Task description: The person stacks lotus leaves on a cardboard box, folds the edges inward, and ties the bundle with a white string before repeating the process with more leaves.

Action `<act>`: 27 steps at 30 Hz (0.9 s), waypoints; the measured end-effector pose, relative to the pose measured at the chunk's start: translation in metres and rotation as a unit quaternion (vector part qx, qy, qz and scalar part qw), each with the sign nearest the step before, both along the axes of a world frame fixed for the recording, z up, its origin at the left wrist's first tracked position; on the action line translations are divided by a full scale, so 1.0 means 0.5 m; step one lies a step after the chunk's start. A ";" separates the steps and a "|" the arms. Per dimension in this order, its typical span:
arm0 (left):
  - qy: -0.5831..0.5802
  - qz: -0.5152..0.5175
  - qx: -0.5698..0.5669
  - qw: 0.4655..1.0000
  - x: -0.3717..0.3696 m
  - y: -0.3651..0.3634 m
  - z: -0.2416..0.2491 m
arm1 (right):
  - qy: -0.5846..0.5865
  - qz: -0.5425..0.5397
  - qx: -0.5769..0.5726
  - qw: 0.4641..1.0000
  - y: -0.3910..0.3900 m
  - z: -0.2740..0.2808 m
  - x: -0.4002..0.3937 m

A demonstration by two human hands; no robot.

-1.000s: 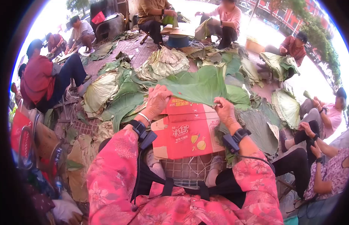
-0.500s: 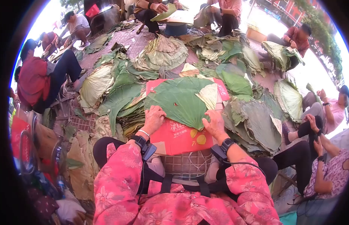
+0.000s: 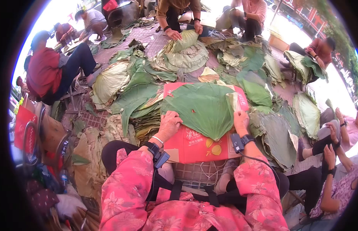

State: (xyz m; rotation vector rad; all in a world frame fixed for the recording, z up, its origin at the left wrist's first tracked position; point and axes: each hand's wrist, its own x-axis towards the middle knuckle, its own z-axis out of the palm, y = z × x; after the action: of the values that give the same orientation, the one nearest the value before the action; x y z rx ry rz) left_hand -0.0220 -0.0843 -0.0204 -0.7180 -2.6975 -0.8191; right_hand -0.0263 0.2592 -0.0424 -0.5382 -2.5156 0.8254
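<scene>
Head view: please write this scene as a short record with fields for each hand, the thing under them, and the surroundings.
left hand: flat on the left edge of the leaf
right hand: at the leaf's right edge, by a folded-over flap
leaf: large, green, spread on the red box
box: lies across the person's lap
ground: leaf piles all around
others: several people seated around the piles; one hand presses on a pile
</scene>
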 end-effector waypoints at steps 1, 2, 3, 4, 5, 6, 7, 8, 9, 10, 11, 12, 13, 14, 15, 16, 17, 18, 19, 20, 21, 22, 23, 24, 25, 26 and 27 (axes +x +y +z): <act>-0.003 0.001 -0.004 1.000 0.003 0.000 0.003 | -0.006 -0.040 -0.049 0.998 0.025 -0.010 0.000; 0.003 0.001 0.002 1.000 0.004 -0.002 0.005 | -0.041 -0.042 -0.063 0.996 0.046 -0.024 0.004; 0.009 -0.002 0.011 1.000 0.004 -0.003 0.005 | -0.076 -0.047 -0.075 0.993 0.065 -0.028 0.016; 0.014 -0.008 0.021 1.000 0.004 0.000 0.004 | -0.110 -0.055 -0.087 0.989 0.085 -0.033 0.028; 0.016 -0.010 0.018 1.000 0.005 0.002 0.002 | -0.117 -0.054 -0.061 0.990 0.103 -0.038 0.036; 0.019 -0.011 0.014 1.000 0.004 0.000 0.002 | -0.124 -0.052 -0.035 0.990 0.103 -0.027 0.044; 0.022 -0.012 0.010 1.000 0.003 0.000 0.003 | -0.130 -0.048 -0.010 0.990 0.097 -0.013 0.051; 0.022 -0.012 0.010 1.000 0.005 0.001 0.006 | -0.144 -0.049 0.015 0.988 0.070 0.040 0.066; 0.023 -0.012 0.014 1.000 0.006 0.004 0.005 | -0.091 -0.010 0.057 0.994 0.053 0.063 0.072; 0.025 -0.011 0.017 0.999 0.006 0.004 0.005 | -0.036 0.030 0.098 0.994 0.042 0.073 0.073; 0.028 -0.009 0.018 0.999 0.006 0.003 0.006 | 0.019 0.070 0.137 0.988 0.025 0.082 0.069; 0.024 -0.008 0.019 0.999 0.004 0.002 0.006 | 0.021 0.120 0.155 0.980 0.007 0.085 0.062; 0.021 -0.008 0.020 1.000 0.005 0.003 0.005 | 0.023 0.169 0.173 0.970 -0.008 0.088 0.053; 0.018 -0.009 0.020 1.000 0.005 0.003 0.005 | 0.025 0.216 0.191 0.957 -0.022 0.091 0.049; 0.019 -0.006 0.011 1.000 0.004 0.001 0.007 | 0.004 0.203 0.203 0.958 -0.033 0.085 0.048; 0.020 -0.003 0.002 1.000 0.004 -0.001 0.008 | -0.018 0.190 0.215 0.958 -0.040 0.067 0.047; 0.021 0.002 -0.006 1.000 0.005 -0.003 0.009 | -0.040 0.179 0.227 0.957 -0.042 0.051 0.046; 0.020 0.016 -0.012 1.000 0.009 -0.006 0.012 | -0.133 0.180 0.230 0.947 -0.044 0.043 0.048; 0.018 0.031 -0.018 0.999 0.014 -0.010 0.016 | -0.131 0.178 0.224 0.949 -0.042 0.036 0.049; 0.015 0.046 -0.024 0.999 0.016 -0.012 0.019 | -0.130 0.175 0.219 0.951 -0.041 0.029 0.049; 0.018 0.053 -0.029 0.998 0.015 -0.013 0.021 | -0.129 0.173 0.213 0.953 -0.046 0.039 0.052; 0.021 0.060 -0.034 0.997 0.015 -0.014 0.021 | -0.083 0.153 0.219 0.960 -0.049 0.050 0.052; 0.020 0.068 -0.040 0.997 0.016 -0.016 0.017 | -0.039 0.134 0.224 0.965 -0.051 0.060 0.049; 0.014 0.072 -0.044 0.996 0.018 -0.018 0.013 | 0.005 0.117 0.228 0.967 -0.055 0.073 0.049; 0.009 0.076 -0.047 0.996 0.016 -0.020 0.010 | 0.034 0.123 0.216 0.968 -0.058 0.081 0.049; 0.005 0.078 -0.051 0.996 0.014 -0.021 0.008 | 0.064 0.126 0.203 0.969 -0.058 0.088 0.049; 0.003 0.089 -0.063 0.994 0.015 -0.020 0.015 | 0.094 0.126 0.191 0.969 -0.052 0.091 0.048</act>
State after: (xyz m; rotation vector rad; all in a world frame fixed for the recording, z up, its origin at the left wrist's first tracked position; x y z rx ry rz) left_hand -0.0148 -0.0943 -0.0128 -0.4945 -2.7773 -0.6090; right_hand -0.0025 0.2333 0.0032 -0.0095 -2.5027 0.4275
